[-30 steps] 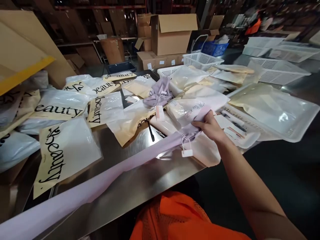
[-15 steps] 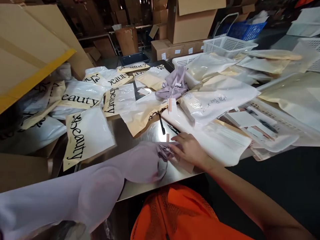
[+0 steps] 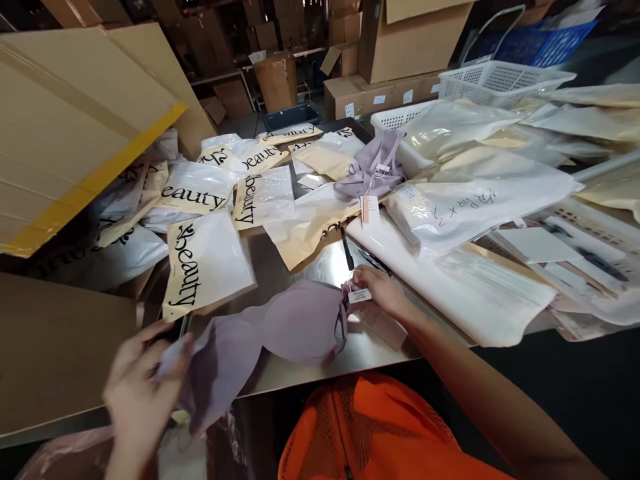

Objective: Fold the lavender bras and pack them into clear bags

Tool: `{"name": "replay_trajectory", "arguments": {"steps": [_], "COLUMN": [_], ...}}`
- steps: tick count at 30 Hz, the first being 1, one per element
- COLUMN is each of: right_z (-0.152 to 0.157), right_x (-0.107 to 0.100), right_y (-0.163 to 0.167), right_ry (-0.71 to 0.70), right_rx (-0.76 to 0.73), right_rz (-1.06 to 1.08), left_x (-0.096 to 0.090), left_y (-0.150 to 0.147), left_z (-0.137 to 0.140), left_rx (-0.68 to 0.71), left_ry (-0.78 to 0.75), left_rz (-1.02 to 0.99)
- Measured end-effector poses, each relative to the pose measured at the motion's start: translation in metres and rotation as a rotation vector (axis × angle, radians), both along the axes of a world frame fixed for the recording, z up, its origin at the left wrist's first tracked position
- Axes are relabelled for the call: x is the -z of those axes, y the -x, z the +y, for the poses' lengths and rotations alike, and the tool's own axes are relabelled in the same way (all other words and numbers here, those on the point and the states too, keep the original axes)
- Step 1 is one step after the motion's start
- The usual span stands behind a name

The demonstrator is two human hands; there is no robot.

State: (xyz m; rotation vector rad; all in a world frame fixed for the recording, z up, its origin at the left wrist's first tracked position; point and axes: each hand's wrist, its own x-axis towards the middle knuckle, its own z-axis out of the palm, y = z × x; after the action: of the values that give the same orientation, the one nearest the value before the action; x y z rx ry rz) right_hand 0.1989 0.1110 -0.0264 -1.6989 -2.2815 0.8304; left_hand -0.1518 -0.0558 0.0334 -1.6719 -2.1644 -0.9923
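Note:
A mauve bra (image 3: 305, 323) stretches over the near edge of the metal table, moulded cups facing up. My left hand (image 3: 145, 383), slightly blurred, has its fingers and thumb around the bra's left end. At the other end, my right hand (image 3: 380, 290) is closed on the bra's gathered strap. A small white label (image 3: 359, 295) hangs by those fingers, and a pale tag lies below them. Just beyond my right hand are a black pen (image 3: 347, 249) and dark scissors (image 3: 375, 262). Another mauve garment (image 3: 373, 163) with a hang tag (image 3: 371, 213) rests farther back.
Printed plastic packages (image 3: 207, 263) cover the table's left side beside an open cardboard box (image 3: 75, 127). White plastic bags (image 3: 475, 193) and a white basket (image 3: 500, 83) crowd the right. A tray (image 3: 590, 267) holds cards and pens.
My left hand has come into view at the left, and the bra's left side is drawn in and less stretched. A white label now shows at my right hand. The view has shifted left.

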Motion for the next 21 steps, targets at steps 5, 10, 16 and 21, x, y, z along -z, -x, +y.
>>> {"name": "replay_trajectory", "arguments": {"steps": [5, 10, 16, 21], "right_z": [-0.009, -0.022, -0.030, -0.039], "right_x": [-0.001, -0.004, -0.004, -0.012], "right_y": [0.001, 0.017, 0.004, -0.045], "right_ry": [0.013, -0.045, -0.056, -0.060], "right_rx": [-0.016, -0.062, -0.160, -0.124], "right_rz": [-0.024, -0.148, -0.217, -0.294], "left_x": [0.036, 0.057, 0.054, 0.030], "left_y": [-0.083, -0.142, -0.148, -0.111], "left_z": [0.086, 0.152, 0.167, 0.157], "left_rx": [0.414, 0.659, 0.800, 0.877], "left_ry": [0.313, 0.666, 0.862, 0.895], "left_rz": [-0.138, -0.071, 0.082, 0.084]}}
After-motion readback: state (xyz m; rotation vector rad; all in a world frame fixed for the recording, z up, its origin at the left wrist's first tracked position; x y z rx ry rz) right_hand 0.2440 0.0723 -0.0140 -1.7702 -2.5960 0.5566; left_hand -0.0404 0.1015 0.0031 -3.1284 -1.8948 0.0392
